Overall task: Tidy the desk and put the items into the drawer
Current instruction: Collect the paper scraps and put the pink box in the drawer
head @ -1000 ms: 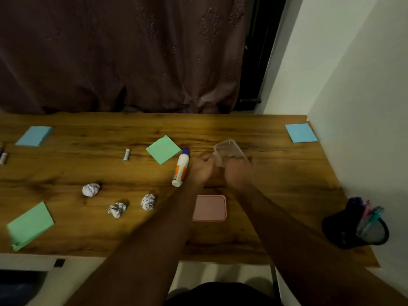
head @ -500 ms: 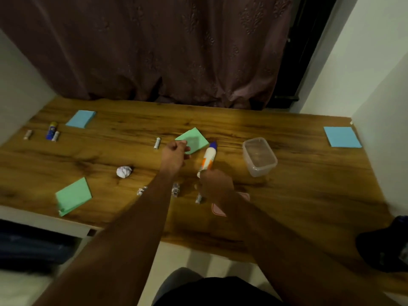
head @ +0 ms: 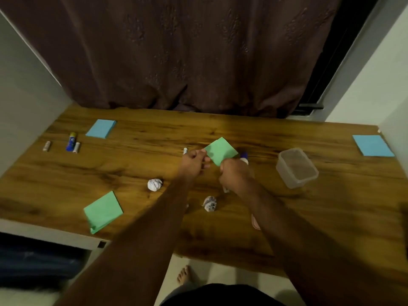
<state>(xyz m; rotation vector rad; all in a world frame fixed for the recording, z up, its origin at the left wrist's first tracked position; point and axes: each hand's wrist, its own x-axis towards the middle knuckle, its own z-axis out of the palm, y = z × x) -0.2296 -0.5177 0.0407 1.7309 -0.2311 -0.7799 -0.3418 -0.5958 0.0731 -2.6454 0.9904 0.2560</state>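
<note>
between both hands (head: 212,166), a flat green notepad (head: 221,150) sits tilted.

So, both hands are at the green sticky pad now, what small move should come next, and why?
Probably lift the green square sticky-note pad clear of the wooden desk. The left hand pinches its near-left edge and the right hand meets its near corner, while the clear plastic container stands open to the right.

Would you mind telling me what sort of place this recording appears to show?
Probably a home study corner: a wooden desk set between white walls, a dark curtain behind it, and stationery scattered about, such as sticky-note pads and a glue stick.
</note>
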